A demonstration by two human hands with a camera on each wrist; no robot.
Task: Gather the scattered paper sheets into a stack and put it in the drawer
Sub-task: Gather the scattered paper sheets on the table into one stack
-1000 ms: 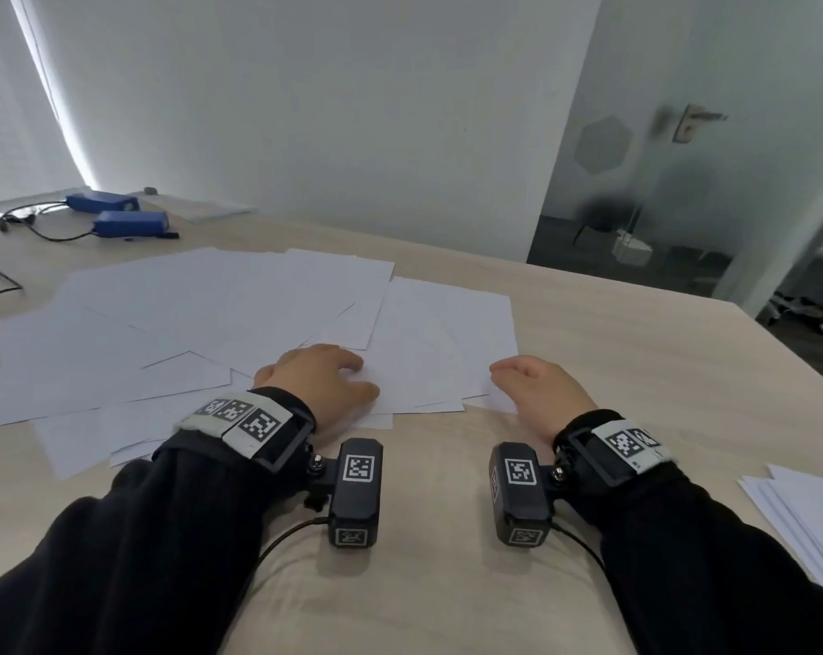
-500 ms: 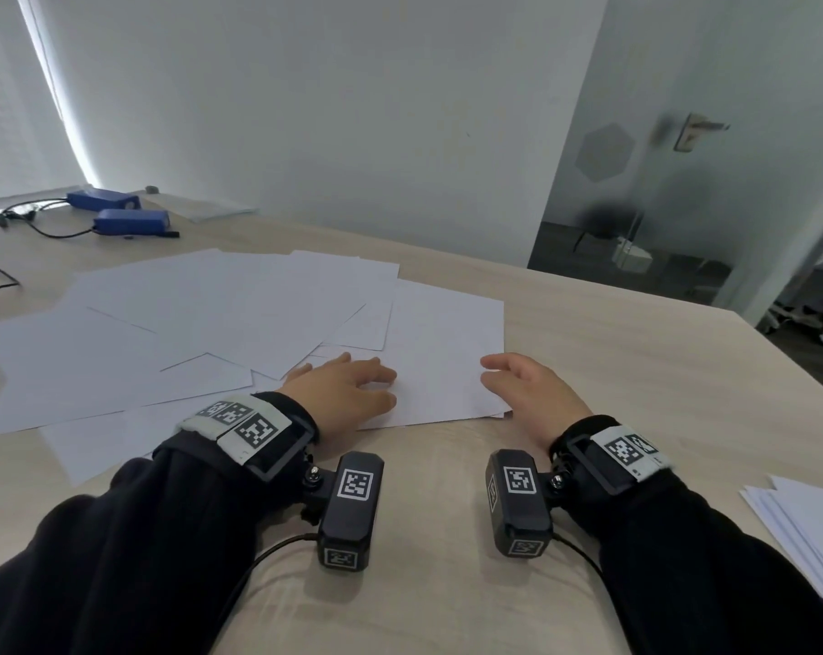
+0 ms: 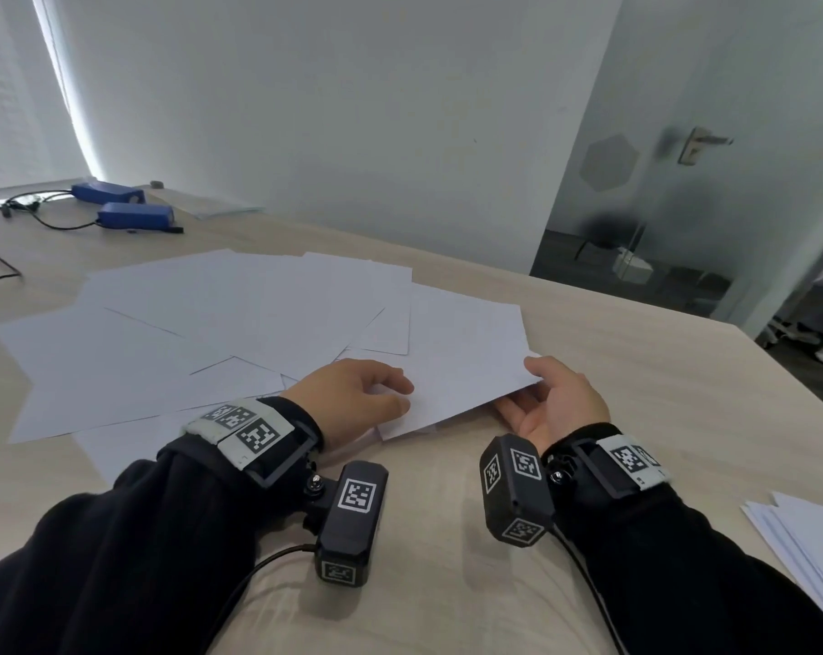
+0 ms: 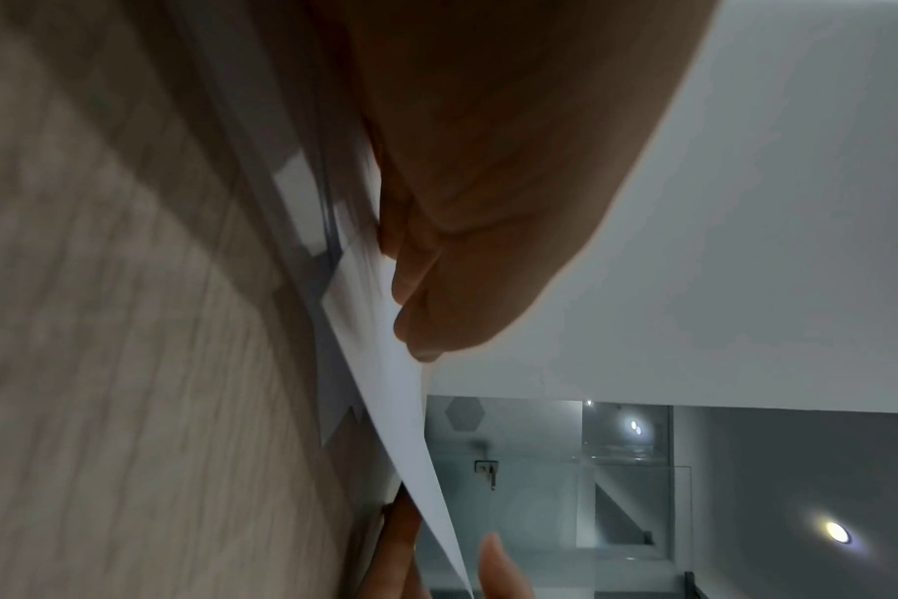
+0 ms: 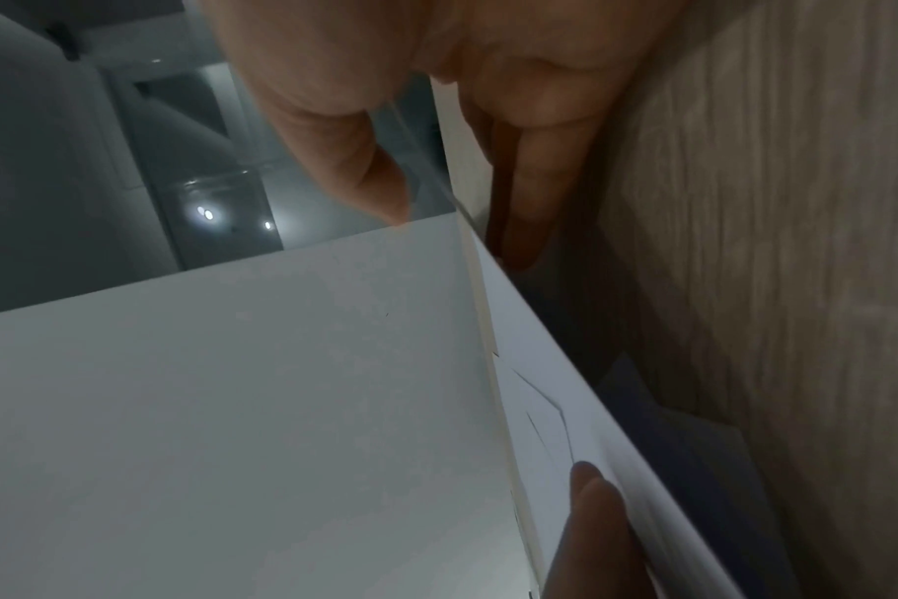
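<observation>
Fingers (image 3: 509,411) of the right hand (image 3: 553,406), earlier flat, now pinch the lifted sheet (image 3: 466,361); left hand (image 3: 353,399) presses loosely.

The table (image 3: 612,380) looks like pale wood or wood-look laminate, matt, with a fine straight grain; the sheets (image 3: 239,319) on it are thin white paper, smooth and matt, one lifted edge bending softly; a second pile (image 3: 811,536) at the right edge is the same paper; the sleeves (image 3: 116,560) are black cloth, dull and soft-looking; the wrist cameras (image 3: 348,522) are black plastic with a slight sheen, bearing printed black-and-white tags; the two boxes (image 3: 135,215) far left look like blue plastic; the wall (image 3: 329,111) is flat and matt; the door (image 3: 683,191) is frosted glass with a metal handle (image 3: 700,144).
</observation>
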